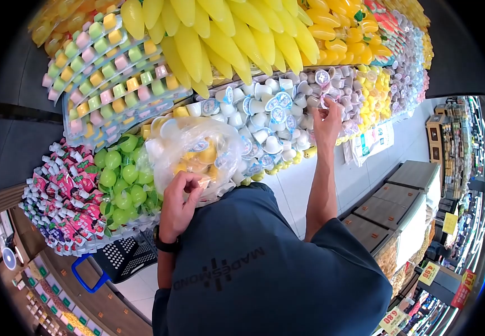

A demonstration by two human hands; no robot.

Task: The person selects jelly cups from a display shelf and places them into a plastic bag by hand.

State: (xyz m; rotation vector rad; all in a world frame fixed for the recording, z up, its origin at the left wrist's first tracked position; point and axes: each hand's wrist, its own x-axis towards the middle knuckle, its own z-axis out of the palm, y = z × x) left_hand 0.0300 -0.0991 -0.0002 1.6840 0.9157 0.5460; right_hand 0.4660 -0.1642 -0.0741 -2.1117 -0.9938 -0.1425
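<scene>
A clear plastic bag (pixel 220 137) with yellow and white jelly cups inside rests on the front of the display. My left hand (pixel 180 204) is closed at the bag's near edge, fingers curled against the plastic. Reaching forward to the right, my right hand (pixel 327 123) has its fingertips closed on a jelly cup (pixel 327 103) with a pale lid, partly hidden by the fingers. Around it lie purple jelly cups (pixel 340 84), and to the left are white jelly cups (pixel 259 120) with blue-printed lids.
Yellow banana-shaped jellies (pixel 220 42) hang over the back. Green round jellies (pixel 122 185) and pink pouches (pixel 69 196) fill the left bins, below packs of pastel cubes (pixel 108 73). A black basket (pixel 122 260) with a blue handle sits low left. Wooden-lidded bins (pixel 391 199) line the right.
</scene>
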